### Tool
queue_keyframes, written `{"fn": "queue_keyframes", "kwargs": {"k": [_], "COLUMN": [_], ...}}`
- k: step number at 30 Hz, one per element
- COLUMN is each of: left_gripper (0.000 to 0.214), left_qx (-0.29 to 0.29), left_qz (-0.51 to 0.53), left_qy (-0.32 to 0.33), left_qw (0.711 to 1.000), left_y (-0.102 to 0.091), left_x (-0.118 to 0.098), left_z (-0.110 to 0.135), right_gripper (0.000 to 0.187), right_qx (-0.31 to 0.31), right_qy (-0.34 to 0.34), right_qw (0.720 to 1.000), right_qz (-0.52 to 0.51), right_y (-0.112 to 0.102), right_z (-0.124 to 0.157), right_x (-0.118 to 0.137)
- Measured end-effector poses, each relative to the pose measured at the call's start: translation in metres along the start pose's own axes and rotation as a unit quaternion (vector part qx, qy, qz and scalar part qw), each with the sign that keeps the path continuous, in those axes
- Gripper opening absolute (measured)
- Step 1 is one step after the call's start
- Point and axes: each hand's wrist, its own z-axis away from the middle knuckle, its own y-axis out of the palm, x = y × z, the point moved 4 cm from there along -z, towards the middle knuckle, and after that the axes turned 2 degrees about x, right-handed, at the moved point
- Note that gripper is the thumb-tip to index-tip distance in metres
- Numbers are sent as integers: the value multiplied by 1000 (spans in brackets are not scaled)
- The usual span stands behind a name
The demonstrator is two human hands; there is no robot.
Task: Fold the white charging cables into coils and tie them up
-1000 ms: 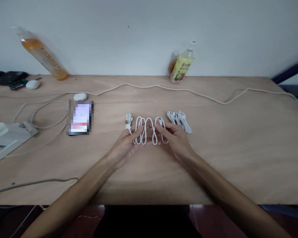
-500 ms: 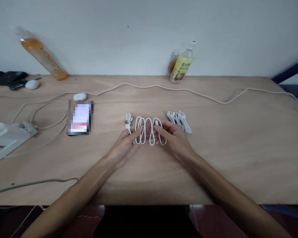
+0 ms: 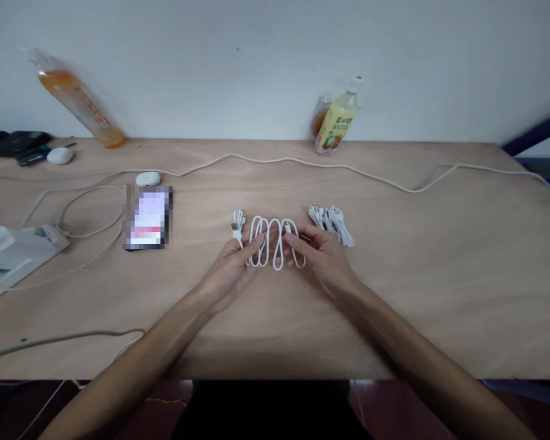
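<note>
Between my two hands a white charging cable lies in several side-by-side loops, spread out like a loose spring. My left hand is closed on its left loops, thumb on top and fingers underneath. My right hand pinches the right loops with the thumb, close to a white connector end. Just beyond my left hand sits a short bundle of white cable with a USB plug; whether it joins the held cable is hard to tell. Past my right hand lies a coiled bundle of white cable.
A phone and a white earphone case lie to the left. A long white cord crosses the wooden table. An orange drink bottle and a yellow drink bottle lean on the wall. A tissue pack is far left.
The right loops have shifted slightly left, closer to the others, along with my right fingers. Both hands keep their grip on the cable.
</note>
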Motion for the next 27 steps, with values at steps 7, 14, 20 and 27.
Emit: {"fn": "queue_keyframes", "kwargs": {"k": [7,14,20,27], "left_gripper": [16,17,19,14], "left_qx": [-1,-3,2,6], "left_qz": [8,11,14,18], "left_qy": [-18,-32,-38,-39], "left_qw": [1000,999,999,999], "left_y": [-1,-2,-2,0], "left_x": [2,3,4,2], "left_z": [-1,0,-1,0], "right_gripper": [28,31,32,31], "right_qx": [1,4,11,18], "right_qy": [6,15,19,10], "right_qw": [1000,1000,999,999], "right_qz": [-1,-16,-29,-28], "right_y": [1,2,3,4], "right_z": [0,1,0,0], "right_x": [-1,-1,1,0]}}
